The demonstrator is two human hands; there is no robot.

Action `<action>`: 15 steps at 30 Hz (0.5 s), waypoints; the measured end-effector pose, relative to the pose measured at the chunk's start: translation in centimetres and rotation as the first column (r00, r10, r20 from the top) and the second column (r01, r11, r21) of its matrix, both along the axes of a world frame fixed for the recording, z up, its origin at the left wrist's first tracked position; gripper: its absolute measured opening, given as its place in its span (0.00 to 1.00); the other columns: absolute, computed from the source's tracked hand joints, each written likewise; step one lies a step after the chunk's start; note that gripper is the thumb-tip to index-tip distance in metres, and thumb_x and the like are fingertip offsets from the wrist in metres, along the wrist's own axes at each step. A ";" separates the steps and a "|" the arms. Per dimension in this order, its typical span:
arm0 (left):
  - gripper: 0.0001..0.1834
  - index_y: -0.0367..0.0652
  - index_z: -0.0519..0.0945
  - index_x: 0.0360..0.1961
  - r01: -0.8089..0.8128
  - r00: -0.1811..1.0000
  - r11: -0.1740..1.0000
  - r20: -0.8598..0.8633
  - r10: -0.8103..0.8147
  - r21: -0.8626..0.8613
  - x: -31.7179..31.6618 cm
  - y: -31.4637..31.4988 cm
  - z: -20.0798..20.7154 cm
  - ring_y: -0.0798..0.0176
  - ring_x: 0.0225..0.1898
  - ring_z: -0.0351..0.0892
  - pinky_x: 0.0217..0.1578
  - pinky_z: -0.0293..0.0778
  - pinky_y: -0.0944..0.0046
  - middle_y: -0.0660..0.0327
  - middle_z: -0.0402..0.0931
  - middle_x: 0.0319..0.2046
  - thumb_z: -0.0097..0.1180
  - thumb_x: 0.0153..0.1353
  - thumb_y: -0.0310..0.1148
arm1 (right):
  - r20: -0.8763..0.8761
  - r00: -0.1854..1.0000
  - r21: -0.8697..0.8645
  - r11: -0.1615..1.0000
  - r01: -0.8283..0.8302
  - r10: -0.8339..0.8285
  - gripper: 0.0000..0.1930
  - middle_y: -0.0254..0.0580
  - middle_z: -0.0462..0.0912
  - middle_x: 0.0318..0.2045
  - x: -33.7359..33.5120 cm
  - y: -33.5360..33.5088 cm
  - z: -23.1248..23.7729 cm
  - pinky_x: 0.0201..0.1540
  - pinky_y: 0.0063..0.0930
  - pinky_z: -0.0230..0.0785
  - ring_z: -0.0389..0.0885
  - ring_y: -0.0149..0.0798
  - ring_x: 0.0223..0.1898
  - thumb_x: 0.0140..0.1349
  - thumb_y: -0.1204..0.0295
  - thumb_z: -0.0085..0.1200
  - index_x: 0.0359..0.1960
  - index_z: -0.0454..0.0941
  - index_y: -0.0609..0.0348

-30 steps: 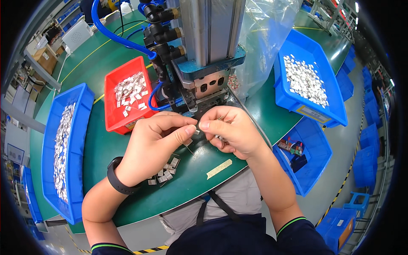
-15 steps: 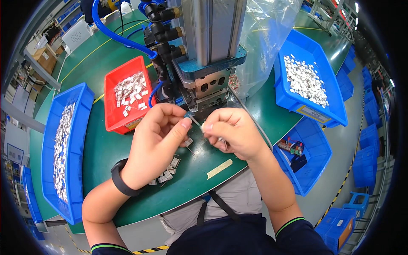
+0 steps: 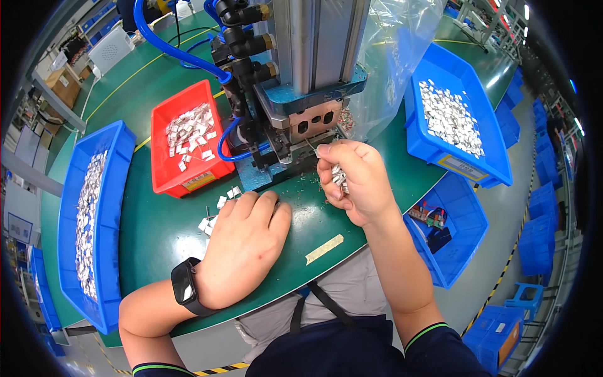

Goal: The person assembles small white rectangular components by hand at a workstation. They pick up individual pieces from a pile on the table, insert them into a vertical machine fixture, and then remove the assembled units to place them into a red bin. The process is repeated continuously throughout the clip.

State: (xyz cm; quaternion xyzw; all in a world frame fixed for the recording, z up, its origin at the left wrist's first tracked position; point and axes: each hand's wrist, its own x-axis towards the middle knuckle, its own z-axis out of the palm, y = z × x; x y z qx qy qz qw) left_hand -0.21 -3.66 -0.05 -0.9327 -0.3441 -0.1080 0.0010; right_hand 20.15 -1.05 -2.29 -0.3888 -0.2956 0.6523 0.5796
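At the press [image 3: 308,122], my right hand [image 3: 358,179] is closed, with several small white rectangular components [image 3: 339,178] in its curled fingers. Thumb and forefinger pinch something small, mostly hidden, from which a thin wire points into the press's lower tooling. My left hand [image 3: 242,248] lies palm down on the green table [image 3: 188,276], fingers loosely bent, beside a few loose white components [image 3: 206,225]. It covers part of that group, so whether a part is under the fingertips is hidden. A dark wristband [image 3: 186,286] is on my left wrist.
A red bin [image 3: 188,179] and a long blue bin [image 3: 110,251], both with white components, stand on the left. Another blue bin [image 3: 465,164] of them is at right, above a lower blue bin [image 3: 461,251]. Blue air hoses [image 3: 182,60] and a clear plastic bag [image 3: 396,56] flank the press.
My hands have parted. The left came down onto the table over the loose components; the right moved slightly up toward the press tooling and turned, showing white components in its fingers.
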 end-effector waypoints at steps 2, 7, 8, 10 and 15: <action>0.17 0.36 0.76 0.45 -0.004 0.999 1.000 -0.037 0.005 0.011 0.0 0.0 0.0 0.52 0.43 0.74 0.44 0.70 0.54 0.54 0.75 0.43 0.52 0.52 0.27 | -0.005 1.000 0.008 1.000 0.002 -0.001 0.11 0.36 0.72 0.18 0.0 0.0 0.0 0.09 0.17 0.46 0.63 0.22 0.11 0.61 0.70 0.57 0.24 0.73 0.64; 0.18 0.35 0.76 0.45 0.001 0.992 1.000 -0.127 -0.001 0.000 0.0 0.1 0.3 0.53 0.44 0.74 0.45 0.70 0.55 0.54 0.75 0.44 0.52 0.51 0.27 | -0.007 1.000 0.003 1.000 0.005 -0.005 0.11 0.36 0.72 0.18 0.0 0.0 0.0 0.10 0.17 0.47 0.64 0.22 0.12 0.61 0.69 0.57 0.25 0.73 0.64; 0.18 0.35 0.76 0.45 0.004 0.991 1.000 -0.133 -0.003 0.007 -0.1 0.1 0.3 0.53 0.44 0.74 0.45 0.70 0.55 0.54 0.75 0.44 0.52 0.51 0.27 | -0.005 1.000 0.001 1.000 0.006 -0.006 0.11 0.36 0.72 0.18 0.0 0.0 0.0 0.10 0.17 0.47 0.64 0.22 0.12 0.61 0.69 0.57 0.25 0.73 0.64; 0.18 0.35 0.76 0.45 0.010 0.989 1.000 -0.146 -0.007 0.022 -0.1 0.2 0.1 0.53 0.44 0.74 0.45 0.70 0.56 0.54 0.75 0.43 0.52 0.51 0.27 | -0.005 1.000 -0.009 1.000 0.011 -0.012 0.11 0.36 0.73 0.18 -0.1 0.0 0.0 0.10 0.17 0.48 0.64 0.22 0.12 0.61 0.70 0.57 0.26 0.74 0.64; 0.17 0.32 0.74 0.42 0.075 0.996 0.993 -0.064 -0.069 0.091 -0.2 0.6 -0.5 0.56 0.38 0.73 0.41 0.71 0.58 0.54 0.74 0.35 0.52 0.48 0.27 | 0.049 0.999 -0.029 1.000 0.011 -0.010 0.09 0.34 0.74 0.19 -0.5 0.0 0.3 0.10 0.16 0.49 0.65 0.22 0.12 0.61 0.71 0.57 0.28 0.76 0.64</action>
